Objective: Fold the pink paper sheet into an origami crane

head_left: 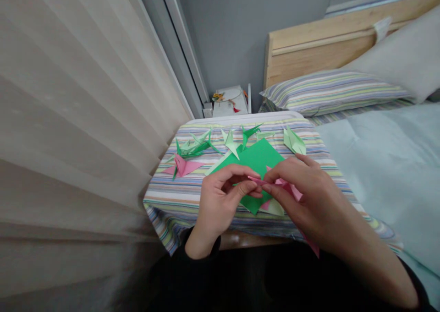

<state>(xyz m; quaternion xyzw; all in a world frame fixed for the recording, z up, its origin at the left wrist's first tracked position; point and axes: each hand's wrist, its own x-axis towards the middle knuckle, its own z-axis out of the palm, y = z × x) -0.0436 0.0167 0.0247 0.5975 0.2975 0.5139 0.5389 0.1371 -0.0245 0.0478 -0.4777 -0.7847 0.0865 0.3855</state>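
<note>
A folded pink paper (288,188) is held between my two hands above the table's front part. My left hand (223,197) pinches its narrow tip between thumb and index finger. My right hand (305,193) grips the same paper just beside that tip and hides part of it. Beneath them lies a square green sheet (263,158), with pale green paper (275,207) showing under its front edge. Several green folded cranes and one pink crane (184,166) rest at the left and back. A light green folded piece (294,141) lies at the back right.
The table has a striped cloth (172,190). A curtain (85,119) hangs close on the left, and a bed with a pale blue cover (385,151) stands on the right. Behind, a small white stand (228,106) holds scissors (218,96).
</note>
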